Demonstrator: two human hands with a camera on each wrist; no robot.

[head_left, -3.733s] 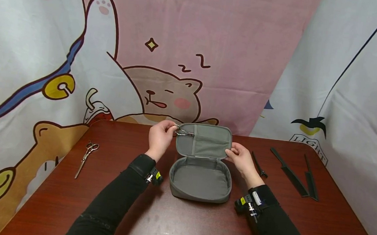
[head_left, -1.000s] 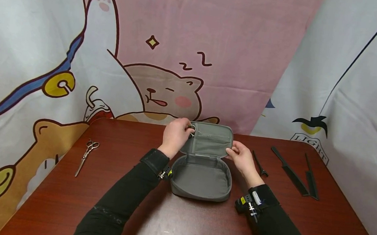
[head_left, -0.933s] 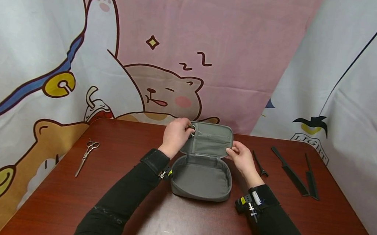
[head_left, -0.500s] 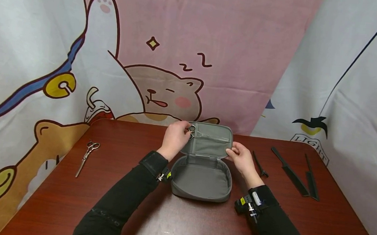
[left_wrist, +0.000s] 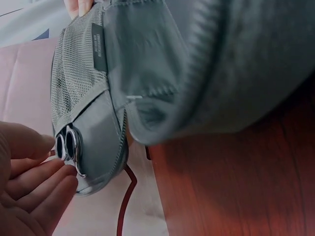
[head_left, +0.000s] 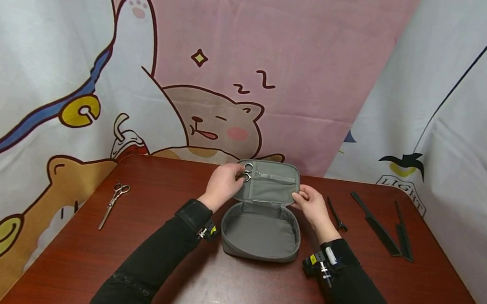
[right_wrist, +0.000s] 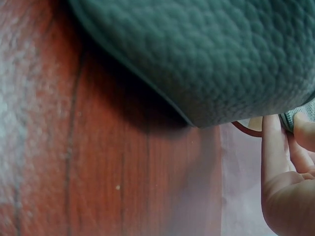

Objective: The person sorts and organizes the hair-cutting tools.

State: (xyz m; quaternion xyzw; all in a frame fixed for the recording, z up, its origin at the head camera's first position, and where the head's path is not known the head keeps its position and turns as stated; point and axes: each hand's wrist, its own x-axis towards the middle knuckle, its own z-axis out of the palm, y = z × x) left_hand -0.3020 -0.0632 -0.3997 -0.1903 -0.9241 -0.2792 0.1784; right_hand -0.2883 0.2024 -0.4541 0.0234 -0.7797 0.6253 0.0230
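A grey zip case (head_left: 258,258) stands on the table with its lid (head_left: 272,191) raised. Scissors (head_left: 247,177) sit in the lid's narrow left pocket; both silver finger rings show above the mesh, and the blades are hidden. At the lower ring, my left hand (head_left: 223,184) pinches the scissors by the ring's outer edge with thumb and forefinger. In the left wrist view the other fingers (left_wrist: 56,189) reach out below the rings. My right hand (head_left: 313,206) holds the lid's right edge between thumb and fingers.
A second pair of scissors (head_left: 113,204) lies at the left of the table (head_left: 215,293). On the right are a black hair clip (head_left: 338,216) and two black combs (head_left: 379,229) (head_left: 403,234). A printed cloth (head_left: 310,71) hangs behind the table.
The scissors have gone from lying across the lid, pinched by one ring, to upright in its left pocket. The left hand has since slid slightly down and left. The right hand stays put.
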